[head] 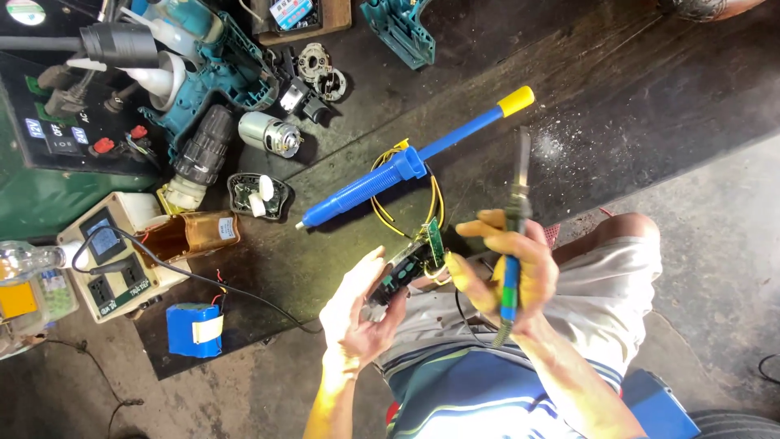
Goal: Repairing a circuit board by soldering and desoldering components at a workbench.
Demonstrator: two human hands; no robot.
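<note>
Item, lower centre: right hand [510, 272] gripping blue-handled soldering iron [513, 236]; left hand [357, 313] clasping black switch module with green circuit board [416, 258]. Risk: hot tip likely scorching yellow wires [435, 199] or fingers.

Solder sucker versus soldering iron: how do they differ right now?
The solder sucker lies untouched on the dark mat; the soldering iron is held upright in the right hand. The sucker is thick, all blue with a yellow plunger cap; the iron is slim, with a dark metal tip. Both have blue bodies.

Left hand [356, 313] raised palm-up, fingers [370, 264] extended, right hand [512, 272] beside it, fingers curled closed
</note>
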